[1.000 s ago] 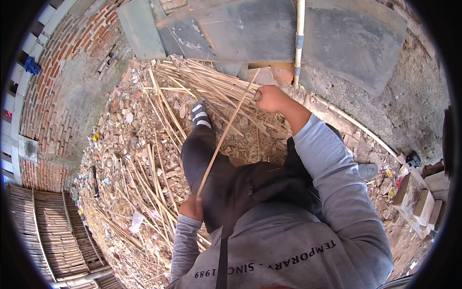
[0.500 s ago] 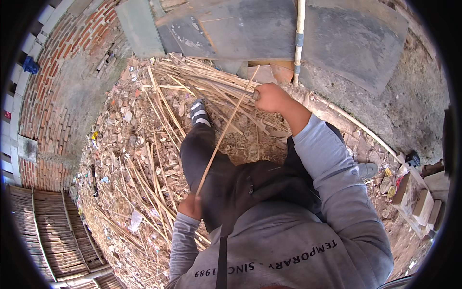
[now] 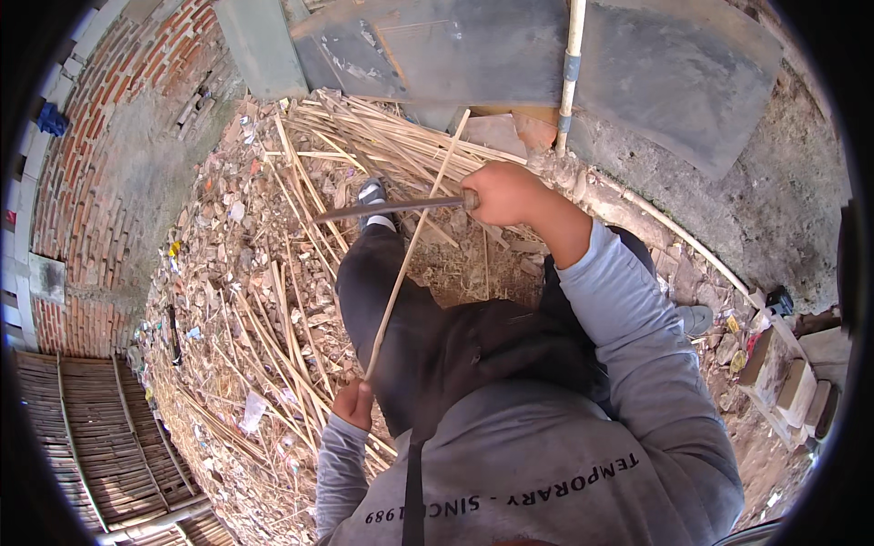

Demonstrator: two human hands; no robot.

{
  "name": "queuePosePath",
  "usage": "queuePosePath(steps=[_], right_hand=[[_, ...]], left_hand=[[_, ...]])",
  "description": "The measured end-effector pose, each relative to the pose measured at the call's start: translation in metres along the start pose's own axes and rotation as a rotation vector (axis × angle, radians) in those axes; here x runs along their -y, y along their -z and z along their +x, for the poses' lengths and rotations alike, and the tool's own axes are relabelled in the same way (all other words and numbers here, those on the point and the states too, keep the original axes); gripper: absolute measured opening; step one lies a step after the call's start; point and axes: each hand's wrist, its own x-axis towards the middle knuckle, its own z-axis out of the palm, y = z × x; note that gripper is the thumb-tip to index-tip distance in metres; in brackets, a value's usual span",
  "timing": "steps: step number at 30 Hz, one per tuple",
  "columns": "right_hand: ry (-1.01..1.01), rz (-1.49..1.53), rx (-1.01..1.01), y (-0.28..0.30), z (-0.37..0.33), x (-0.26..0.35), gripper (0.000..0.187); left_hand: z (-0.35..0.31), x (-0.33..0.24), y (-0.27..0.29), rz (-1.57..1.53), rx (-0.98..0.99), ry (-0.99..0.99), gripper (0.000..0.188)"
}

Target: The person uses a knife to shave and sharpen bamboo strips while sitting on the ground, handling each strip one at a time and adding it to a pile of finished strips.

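Observation:
My left hand [image 3: 353, 404], low beside my left thigh, is closed around the near end of a long, thin bamboo strip [image 3: 404, 271]. From there the strip slants up and away over my left leg. My right hand [image 3: 503, 193] grips the short handle of a long-bladed knife [image 3: 382, 210]. The dark blade points left and crosses the strip beyond its middle; whether the two touch I cannot tell. My left foot [image 3: 372, 200] shows just behind the blade.
Beyond my feet lies a pile of split bamboo strips [image 3: 364, 123]; more strips [image 3: 289, 332] are scattered on the rubble at left. Grey boards [image 3: 455, 55] and an upright white pole [image 3: 572, 77] stand at the back. A brick wall [image 3: 91, 218] runs along the left.
My right hand has come slightly nearer and left, and the blade has swung down toward me, now lying across the strip. The strip's far end has shifted a little left.

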Motion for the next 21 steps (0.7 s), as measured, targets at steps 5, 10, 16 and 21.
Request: queuePosePath(steps=[5, 10, 16, 21], right_hand=[[-0.178, 0.089, -0.088, -0.023, 0.016, -0.041, 0.03], [-0.087, 0.043, -0.042, -0.024, 0.012, -0.024, 0.031], [-0.109, 0.075, 0.069, -0.015, -0.001, -0.02, 0.034], [-0.172, 0.192, -0.014, -0.015, 0.01, -0.028, 0.033]], left_hand=[[0.007, -0.021, 0.006, 0.088, 0.01, -0.02, 0.042], [0.006, -0.017, 0.005, 0.139, -0.023, -0.023, 0.044], [0.011, -0.016, -0.001, 0.263, -0.035, -0.068, 0.042], [0.011, -0.007, 0.003, 0.233, -0.044, -0.077, 0.036]])
